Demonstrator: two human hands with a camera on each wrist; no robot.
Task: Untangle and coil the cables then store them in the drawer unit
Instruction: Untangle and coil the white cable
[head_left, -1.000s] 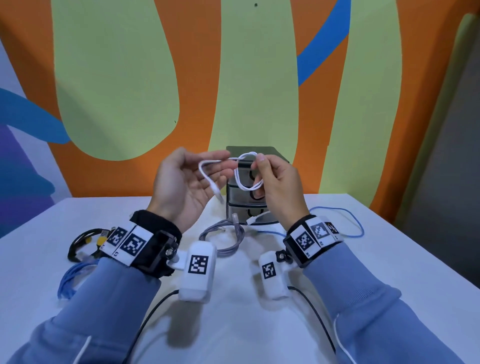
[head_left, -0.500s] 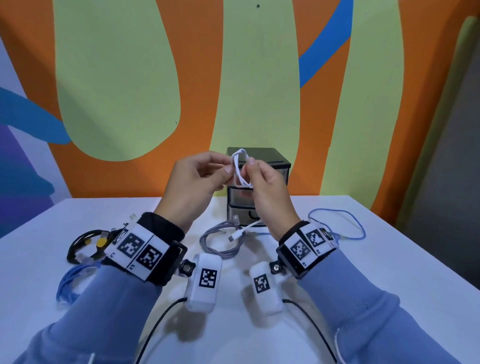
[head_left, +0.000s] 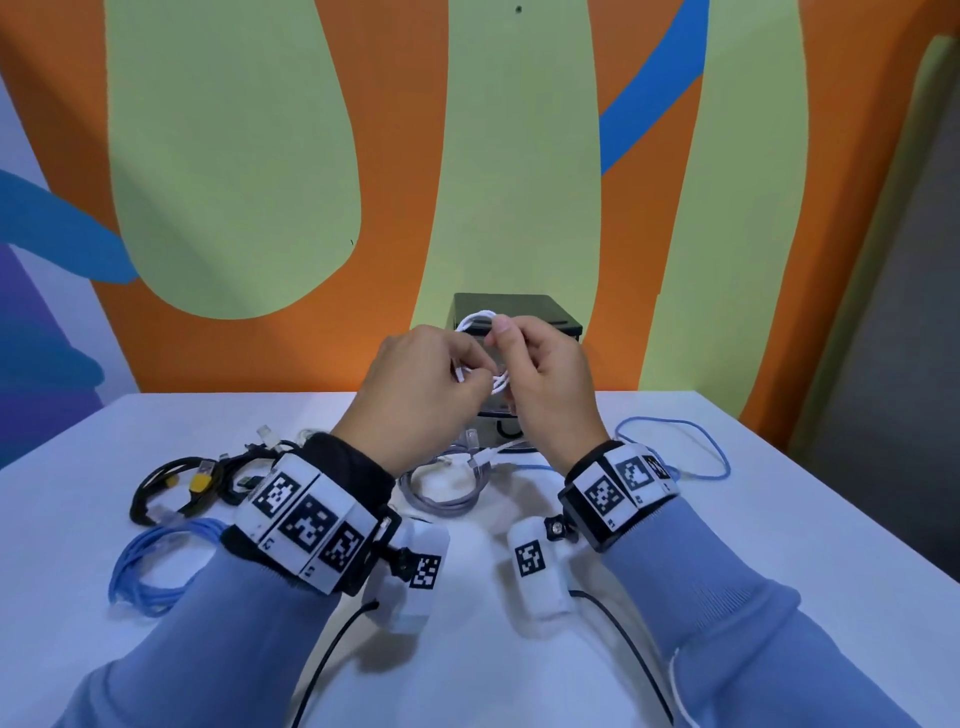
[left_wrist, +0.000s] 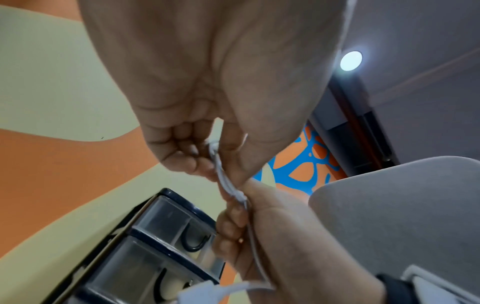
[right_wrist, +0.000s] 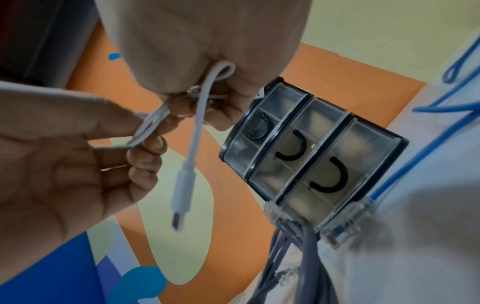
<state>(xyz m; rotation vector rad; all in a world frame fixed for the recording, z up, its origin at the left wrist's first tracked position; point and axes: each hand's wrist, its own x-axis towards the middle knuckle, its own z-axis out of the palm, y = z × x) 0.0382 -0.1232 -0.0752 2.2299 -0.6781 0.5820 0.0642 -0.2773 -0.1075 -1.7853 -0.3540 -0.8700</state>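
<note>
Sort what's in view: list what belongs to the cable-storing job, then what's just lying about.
Job: white cable held by left hand and right hand; drawer unit; grey cable, blue cables, black cables.
Lying about: nothing but the table and painted wall.

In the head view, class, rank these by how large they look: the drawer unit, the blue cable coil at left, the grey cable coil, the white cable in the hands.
1. blue cable coil, though it lies nearer the camera.
2. drawer unit, partly hidden by the hands.
3. grey cable coil.
4. white cable.
</note>
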